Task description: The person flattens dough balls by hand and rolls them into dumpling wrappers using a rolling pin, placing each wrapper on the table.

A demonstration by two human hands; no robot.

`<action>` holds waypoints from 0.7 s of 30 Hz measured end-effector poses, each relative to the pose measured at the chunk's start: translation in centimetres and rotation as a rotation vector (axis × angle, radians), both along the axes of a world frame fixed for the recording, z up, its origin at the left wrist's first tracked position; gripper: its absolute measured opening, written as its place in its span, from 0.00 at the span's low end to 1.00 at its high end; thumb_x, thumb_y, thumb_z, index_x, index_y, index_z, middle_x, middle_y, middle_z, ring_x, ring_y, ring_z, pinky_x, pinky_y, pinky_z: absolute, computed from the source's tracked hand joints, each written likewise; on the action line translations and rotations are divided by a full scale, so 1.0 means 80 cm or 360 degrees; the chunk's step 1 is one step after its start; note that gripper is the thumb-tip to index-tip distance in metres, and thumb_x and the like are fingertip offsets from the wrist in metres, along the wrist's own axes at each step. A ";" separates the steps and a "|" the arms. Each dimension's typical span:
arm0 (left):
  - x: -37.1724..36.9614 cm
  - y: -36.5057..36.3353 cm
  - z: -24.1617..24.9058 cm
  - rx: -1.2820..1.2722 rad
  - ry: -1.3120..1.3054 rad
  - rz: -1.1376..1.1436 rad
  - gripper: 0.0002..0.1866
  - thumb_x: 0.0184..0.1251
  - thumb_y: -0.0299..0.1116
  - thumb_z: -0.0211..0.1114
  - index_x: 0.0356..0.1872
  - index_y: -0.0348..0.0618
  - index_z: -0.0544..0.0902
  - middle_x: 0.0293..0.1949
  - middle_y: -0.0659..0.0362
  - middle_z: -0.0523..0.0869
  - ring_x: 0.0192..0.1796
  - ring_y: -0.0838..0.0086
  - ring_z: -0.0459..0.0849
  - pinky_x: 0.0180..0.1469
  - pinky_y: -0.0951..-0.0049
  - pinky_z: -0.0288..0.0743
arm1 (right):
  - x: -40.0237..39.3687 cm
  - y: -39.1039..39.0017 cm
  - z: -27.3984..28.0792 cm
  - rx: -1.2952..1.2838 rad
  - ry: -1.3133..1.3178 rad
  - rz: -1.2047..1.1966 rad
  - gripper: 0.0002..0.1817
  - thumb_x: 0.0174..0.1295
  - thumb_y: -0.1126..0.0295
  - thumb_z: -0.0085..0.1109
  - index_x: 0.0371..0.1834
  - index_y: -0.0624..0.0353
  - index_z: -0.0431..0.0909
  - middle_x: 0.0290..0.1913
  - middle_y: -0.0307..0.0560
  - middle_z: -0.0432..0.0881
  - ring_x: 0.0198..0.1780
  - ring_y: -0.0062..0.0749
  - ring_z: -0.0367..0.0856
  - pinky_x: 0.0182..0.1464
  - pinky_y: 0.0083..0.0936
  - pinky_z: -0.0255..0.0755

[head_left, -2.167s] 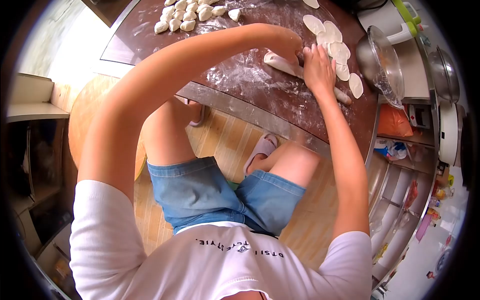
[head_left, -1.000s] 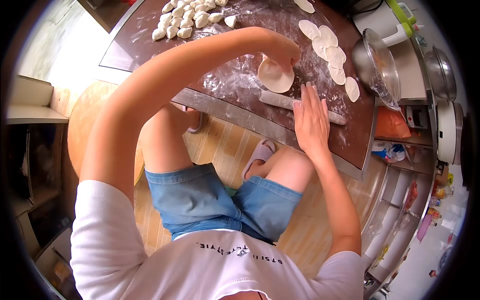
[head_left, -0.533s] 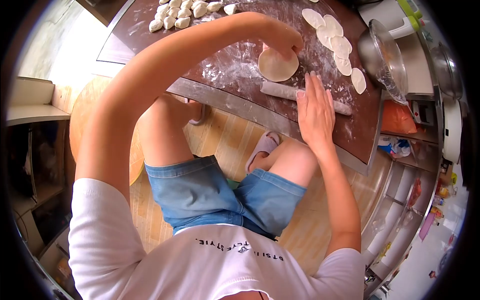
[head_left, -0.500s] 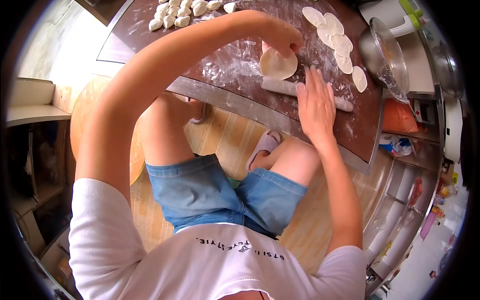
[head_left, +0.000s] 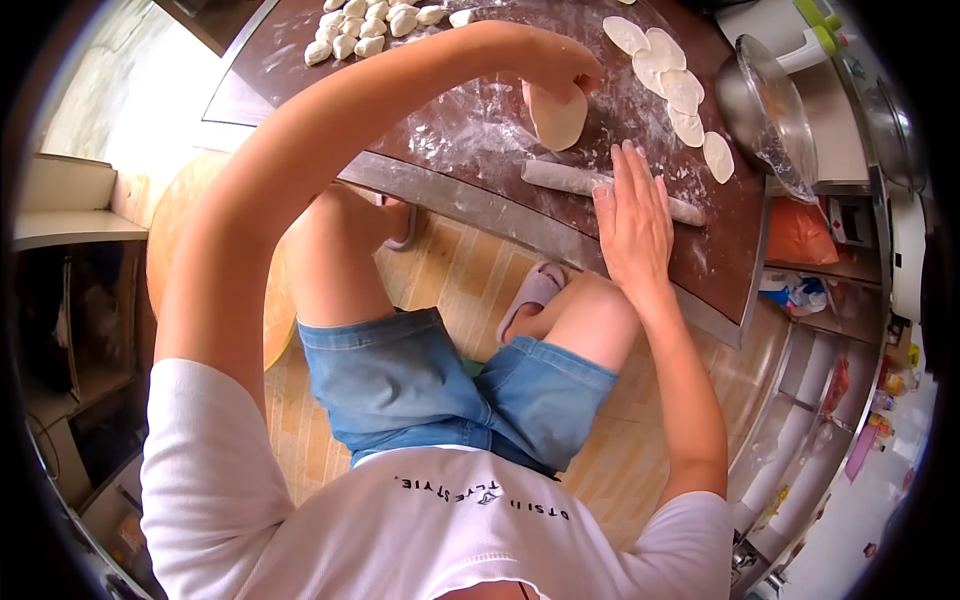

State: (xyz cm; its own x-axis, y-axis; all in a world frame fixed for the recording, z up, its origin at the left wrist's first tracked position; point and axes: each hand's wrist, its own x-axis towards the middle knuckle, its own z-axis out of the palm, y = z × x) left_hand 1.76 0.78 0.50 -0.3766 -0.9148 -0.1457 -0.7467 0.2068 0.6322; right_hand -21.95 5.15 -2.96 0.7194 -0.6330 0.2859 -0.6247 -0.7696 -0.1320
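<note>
My left hand is bent over the table with its fingers closed on a thin dough wrapper, whose lower part hangs toward me. My fingertips are mostly hidden behind the hand. A floured rolling pin lies across the table just below the wrapper, apart from it. Over the pin's right half, my right hand lies flat with fingers stretched out. To the right, several rolled wrappers overlap in a row. Several small dough pieces sit at the far left.
The brown table is dusted with flour and has a metal edge facing me. A steel bowl stands at its right side, near an orange bag on a shelf. A round wooden stool is at the left.
The wrapper in my left hand has lifted away from the rolling pin and looks narrower, turned or tilted. My right hand stays flat over the pin, almost in place.
</note>
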 end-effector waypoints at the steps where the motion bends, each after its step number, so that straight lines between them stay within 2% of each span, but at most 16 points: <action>1: 0.003 0.000 -0.008 -0.0082 -0.0007 -0.0086 0.12 0.46 0.27 0.61 0.35 0.41 0.80 0.32 0.55 0.83 0.36 0.67 0.82 0.39 0.69 0.74 | 0.003 -0.003 -0.002 -0.0028 0.0014 -0.0005 0.26 0.67 0.57 0.42 0.60 0.66 0.65 0.63 0.58 0.65 0.66 0.47 0.61 0.67 0.44 0.51; 3: 0.002 0.004 -0.013 -0.0182 -0.0031 -0.0189 0.11 0.46 0.28 0.62 0.35 0.42 0.80 0.31 0.55 0.83 0.35 0.67 0.81 0.37 0.70 0.73 | 0.012 -0.011 -0.003 -0.0046 0.0023 -0.0019 0.26 0.67 0.57 0.41 0.60 0.66 0.66 0.63 0.59 0.66 0.66 0.47 0.62 0.67 0.43 0.52; 6: -0.013 0.005 -0.009 -0.0039 -0.0140 -0.0034 0.13 0.46 0.31 0.63 0.37 0.43 0.81 0.33 0.56 0.83 0.37 0.68 0.81 0.39 0.69 0.73 | 0.013 -0.012 -0.004 0.0012 0.0017 -0.0051 0.26 0.67 0.57 0.42 0.59 0.66 0.66 0.62 0.59 0.67 0.65 0.47 0.63 0.66 0.42 0.52; 8: -0.008 0.003 -0.010 -0.0105 -0.0044 -0.0074 0.11 0.47 0.30 0.63 0.36 0.44 0.82 0.34 0.56 0.83 0.38 0.66 0.81 0.39 0.68 0.73 | 0.011 -0.008 -0.003 0.0060 -0.0037 -0.0045 0.25 0.67 0.57 0.42 0.59 0.67 0.67 0.62 0.59 0.67 0.65 0.47 0.63 0.67 0.42 0.52; 10: -0.004 0.001 -0.009 -0.0143 -0.0062 -0.0139 0.10 0.48 0.30 0.63 0.35 0.44 0.83 0.34 0.56 0.83 0.38 0.65 0.81 0.38 0.66 0.74 | 0.021 -0.033 -0.013 -0.0031 -0.0073 -0.0047 0.25 0.67 0.56 0.40 0.58 0.66 0.68 0.62 0.59 0.68 0.66 0.47 0.63 0.67 0.42 0.52; 13: -0.003 -0.003 -0.015 -0.0190 0.0043 -0.0039 0.11 0.49 0.32 0.64 0.35 0.43 0.83 0.34 0.54 0.83 0.37 0.64 0.81 0.37 0.65 0.73 | 0.062 -0.090 -0.022 -0.0100 -0.0067 -0.0169 0.26 0.68 0.55 0.36 0.58 0.63 0.69 0.62 0.59 0.67 0.66 0.47 0.61 0.67 0.42 0.50; 16: -0.013 -0.006 0.000 -0.0146 -0.0313 -0.0184 0.14 0.49 0.36 0.64 0.37 0.40 0.82 0.31 0.51 0.83 0.36 0.62 0.81 0.37 0.64 0.72 | 0.065 -0.094 -0.021 -0.0090 -0.0035 -0.0178 0.26 0.69 0.55 0.35 0.59 0.63 0.69 0.63 0.59 0.66 0.67 0.47 0.61 0.67 0.43 0.49; 17: -0.013 -0.014 -0.015 -0.0168 -0.0342 -0.0196 0.16 0.49 0.39 0.64 0.36 0.38 0.82 0.28 0.49 0.82 0.33 0.60 0.81 0.36 0.63 0.72 | 0.057 -0.085 -0.023 -0.0096 -0.0018 -0.0154 0.26 0.69 0.55 0.35 0.59 0.64 0.68 0.63 0.59 0.66 0.67 0.47 0.61 0.67 0.43 0.50; 18: -0.007 -0.012 -0.029 -0.0536 -0.0306 -0.0288 0.15 0.49 0.39 0.63 0.34 0.37 0.81 0.28 0.49 0.82 0.32 0.60 0.80 0.35 0.62 0.72 | 0.038 -0.064 -0.023 -0.0039 0.0017 -0.0095 0.26 0.68 0.56 0.37 0.60 0.65 0.67 0.64 0.59 0.65 0.67 0.46 0.60 0.67 0.43 0.51; 20: -0.012 -0.004 -0.002 -0.0138 -0.0273 -0.0201 0.13 0.50 0.32 0.61 0.38 0.40 0.81 0.32 0.51 0.82 0.35 0.59 0.81 0.38 0.62 0.72 | 0.008 -0.019 -0.006 0.0037 0.0092 -0.0003 0.26 0.66 0.58 0.42 0.61 0.66 0.65 0.64 0.60 0.64 0.68 0.48 0.59 0.66 0.43 0.53; 21: -0.007 -0.007 -0.003 -0.0137 -0.0211 -0.0171 0.13 0.50 0.32 0.61 0.38 0.40 0.80 0.32 0.51 0.82 0.35 0.59 0.81 0.38 0.62 0.72 | 0.005 -0.011 -0.002 0.0063 0.0089 -0.0020 0.26 0.66 0.58 0.43 0.61 0.66 0.64 0.64 0.60 0.64 0.68 0.48 0.59 0.66 0.43 0.53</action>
State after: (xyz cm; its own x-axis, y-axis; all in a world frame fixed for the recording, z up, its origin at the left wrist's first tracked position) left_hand 1.19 0.19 0.27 -0.4553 -0.8817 -0.1236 -0.7930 0.3386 0.5065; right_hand -21.54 4.25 -3.11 0.7257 -0.6520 0.2199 -0.6413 -0.7567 -0.1270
